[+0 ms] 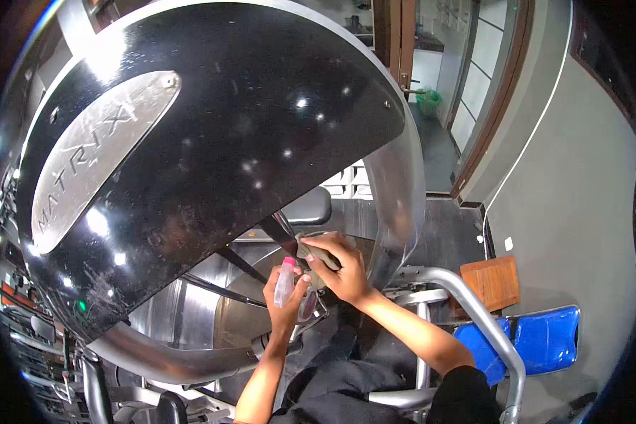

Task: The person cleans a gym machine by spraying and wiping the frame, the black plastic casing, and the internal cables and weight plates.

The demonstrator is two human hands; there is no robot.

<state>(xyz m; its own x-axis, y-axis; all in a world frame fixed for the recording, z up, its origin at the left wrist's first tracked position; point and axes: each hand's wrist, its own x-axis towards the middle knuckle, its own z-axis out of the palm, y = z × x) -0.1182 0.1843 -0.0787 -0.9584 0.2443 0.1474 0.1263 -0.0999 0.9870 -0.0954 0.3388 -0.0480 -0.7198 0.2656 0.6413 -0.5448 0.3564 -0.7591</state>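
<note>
A small clear plastic bottle with a pink cap (285,281) is being gripped upright in the closed left hand (284,300). Just beside it, a crumpled grey cloth (316,254) is being pressed by the closed right hand (339,268) against the brushed silver flywheel disc (191,311), under the glossy black curved machine cover (226,141) bearing a silver nameplate (95,152).

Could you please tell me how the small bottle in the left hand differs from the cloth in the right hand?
The small bottle is clear with a pink cap; the cloth is dull grey-brown. The bottle stands upright and rigid in the left hand; the cloth lies crumpled under the right hand, pressed against the machine. Both are small and hand-held.
</note>
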